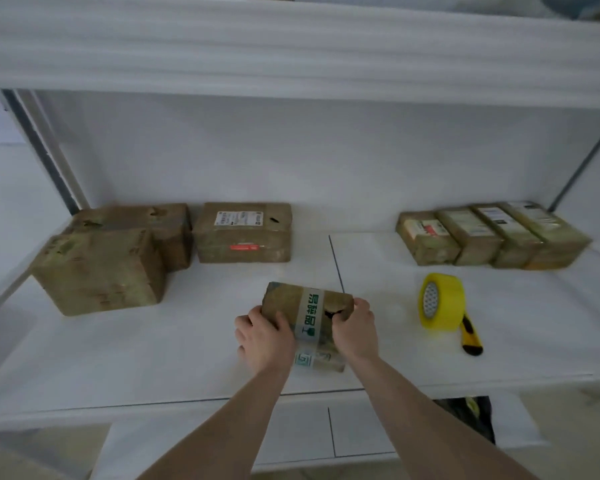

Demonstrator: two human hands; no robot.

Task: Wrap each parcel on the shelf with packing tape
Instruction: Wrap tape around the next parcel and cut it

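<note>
**Both hands on the small parcel, tape roll off to the right**

Nearest the camera, the left hand (264, 341) and the right hand (355, 330) each gripped a side of a small brown parcel (309, 306), fingers curled over its edges. The parcel sat near the front edge of the white shelf (153, 358), its long axis running away from the person and leaning a little leftward. A pale printed strip of tape already ran along that axis over the top.

Just to the right lay the yellow tape roll (442, 301), standing on its edge, with a yellow-and-black utility knife (471, 336) touching it on the near side. The roll was clearly closer to the right hand than the left, so that hand looked the likelier one to reach for it while the left steadied the parcel.

Further back, two large boxes (118, 258) stood at the left, a labelled box (245, 233) beside them, and a row of four narrow parcels (492, 235) was packed side by side at the right rear.
</note>
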